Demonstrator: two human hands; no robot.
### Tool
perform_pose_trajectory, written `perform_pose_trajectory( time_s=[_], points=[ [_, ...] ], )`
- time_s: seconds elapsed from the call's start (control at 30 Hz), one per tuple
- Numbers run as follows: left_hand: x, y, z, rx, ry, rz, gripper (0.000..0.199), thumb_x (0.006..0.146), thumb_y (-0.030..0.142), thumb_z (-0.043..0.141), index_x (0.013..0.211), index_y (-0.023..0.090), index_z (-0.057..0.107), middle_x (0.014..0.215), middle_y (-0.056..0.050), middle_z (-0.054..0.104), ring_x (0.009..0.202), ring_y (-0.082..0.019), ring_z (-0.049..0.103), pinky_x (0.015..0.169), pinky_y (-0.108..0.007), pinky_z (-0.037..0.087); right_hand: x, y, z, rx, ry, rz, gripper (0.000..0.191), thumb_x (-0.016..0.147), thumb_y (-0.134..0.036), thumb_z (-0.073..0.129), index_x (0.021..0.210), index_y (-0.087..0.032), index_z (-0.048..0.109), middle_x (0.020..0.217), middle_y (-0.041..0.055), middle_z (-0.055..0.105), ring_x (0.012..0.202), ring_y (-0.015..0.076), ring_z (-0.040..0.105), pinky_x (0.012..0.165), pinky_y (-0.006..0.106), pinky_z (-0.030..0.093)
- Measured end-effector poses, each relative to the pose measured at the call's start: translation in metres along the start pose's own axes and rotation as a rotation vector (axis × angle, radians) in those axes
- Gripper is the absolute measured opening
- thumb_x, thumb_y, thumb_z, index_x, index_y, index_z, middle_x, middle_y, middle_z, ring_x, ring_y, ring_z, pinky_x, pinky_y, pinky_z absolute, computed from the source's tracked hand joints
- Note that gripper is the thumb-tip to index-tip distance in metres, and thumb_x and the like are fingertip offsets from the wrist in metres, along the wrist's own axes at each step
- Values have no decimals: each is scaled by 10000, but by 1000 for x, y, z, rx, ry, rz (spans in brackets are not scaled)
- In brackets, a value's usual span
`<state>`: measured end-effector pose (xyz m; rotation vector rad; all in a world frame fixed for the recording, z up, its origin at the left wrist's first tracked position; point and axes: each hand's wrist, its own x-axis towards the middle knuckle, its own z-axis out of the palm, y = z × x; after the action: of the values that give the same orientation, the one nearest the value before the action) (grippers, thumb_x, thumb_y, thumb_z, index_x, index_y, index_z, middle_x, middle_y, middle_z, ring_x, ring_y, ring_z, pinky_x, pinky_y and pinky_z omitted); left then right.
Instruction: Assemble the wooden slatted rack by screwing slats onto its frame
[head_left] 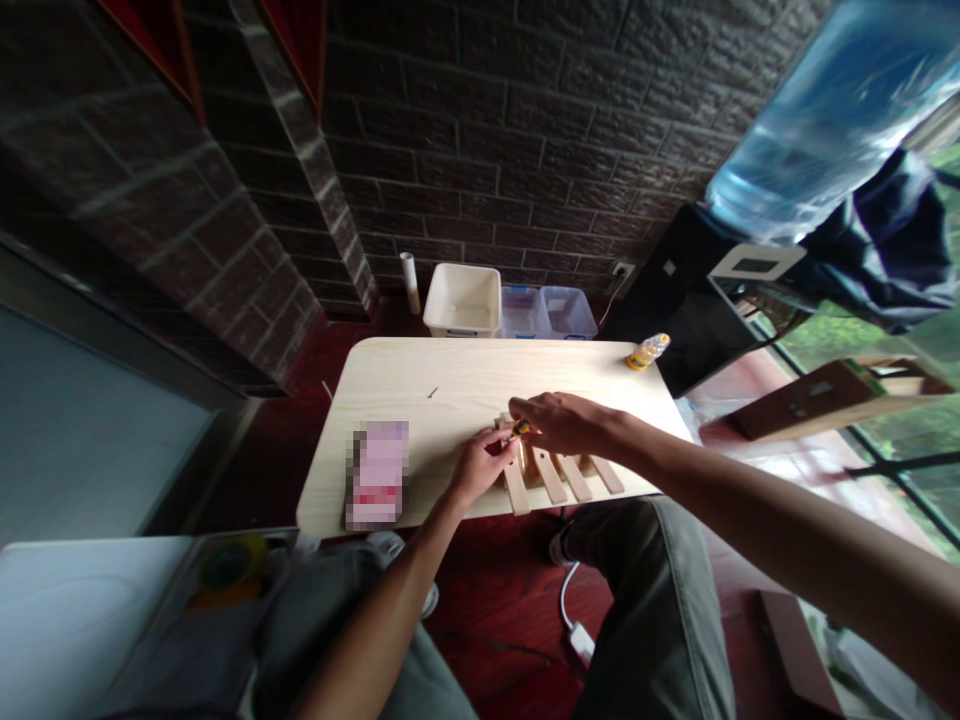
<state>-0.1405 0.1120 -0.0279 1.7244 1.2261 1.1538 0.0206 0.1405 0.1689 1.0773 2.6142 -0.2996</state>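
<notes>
My right hand is closed around a small yellow-and-black screwdriver, reaching in from the right over the table. At the tool's tip, my left hand is pinched, and whatever lies between its fingertips is too small to make out. Under both hands sits a wooden piece with several light slats sticking out toward me. One slat lies right beside my left fingers. Part of the wooden piece is hidden by my hands.
A small dark pointed item and a blurred pink rectangular object lie on the table's left. A bottle with yellow liquid stands at the back right corner. Bins line the brick wall. A white power strip is on the floor.
</notes>
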Motion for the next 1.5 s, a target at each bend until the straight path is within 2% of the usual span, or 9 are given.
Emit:
perform_pose_trajectory(
  time_s=[0.23, 0.47, 0.67, 0.83, 1.03, 1.2, 1.5],
  points=[
    [1, 0, 2, -3, 11, -3, 202, 874, 327, 645, 962, 193, 767, 765, -19, 672, 662, -107, 568, 620, -204, 462, -3, -2, 0, -66, 3, 11, 209, 1004, -178, 418, 1149, -151, 565, 936, 92, 704, 762, 169, 645, 588, 255, 348],
    [2, 2, 1, 24, 5, -14, 191, 869, 337, 651, 921, 194, 766, 740, -13, 670, 672, -115, 585, 639, -211, 464, 2, -5, 2, -66, -6, 47, 186, 1012, -233, 461, 1139, -126, 545, 907, 112, 705, 718, 171, 652, 551, 247, 332],
    [1, 3, 1, 17, 7, -20, 188, 871, 335, 647, 911, 191, 761, 758, -14, 674, 677, -113, 589, 641, -208, 467, 3, -6, 2, -72, -21, 105, 247, 1019, -292, 444, 1178, -126, 535, 875, 110, 708, 717, 199, 669, 525, 259, 323],
    [1, 2, 2, 3, 17, -11, 187, 872, 328, 643, 931, 193, 758, 780, -13, 682, 675, -109, 594, 643, -206, 473, 0, -3, -4, -77, -23, 14, 264, 984, -227, 501, 1232, -138, 511, 972, 110, 713, 811, 194, 672, 596, 255, 387],
    [1, 0, 3, 12, 4, -14, 188, 880, 344, 642, 858, 191, 748, 810, -24, 689, 705, -114, 607, 657, -204, 472, 0, -1, -3, -94, -3, -45, 177, 1017, -211, 439, 1159, -154, 528, 942, 89, 701, 786, 173, 660, 619, 250, 408],
    [1, 0, 1, 52, -10, -25, 200, 878, 351, 635, 912, 195, 755, 779, -12, 674, 696, -117, 597, 654, -205, 461, 1, -7, -2, -88, -45, 35, 194, 1012, -203, 449, 1185, -134, 503, 914, 99, 706, 747, 183, 668, 571, 243, 392],
    [0, -2, 2, 59, -6, -53, 183, 854, 303, 636, 926, 194, 763, 753, -2, 672, 677, -114, 596, 639, -203, 453, -1, -9, 7, -25, -44, 177, 320, 1042, -391, 379, 1234, -150, 469, 959, 138, 720, 816, 240, 706, 611, 264, 433]
  ],
)
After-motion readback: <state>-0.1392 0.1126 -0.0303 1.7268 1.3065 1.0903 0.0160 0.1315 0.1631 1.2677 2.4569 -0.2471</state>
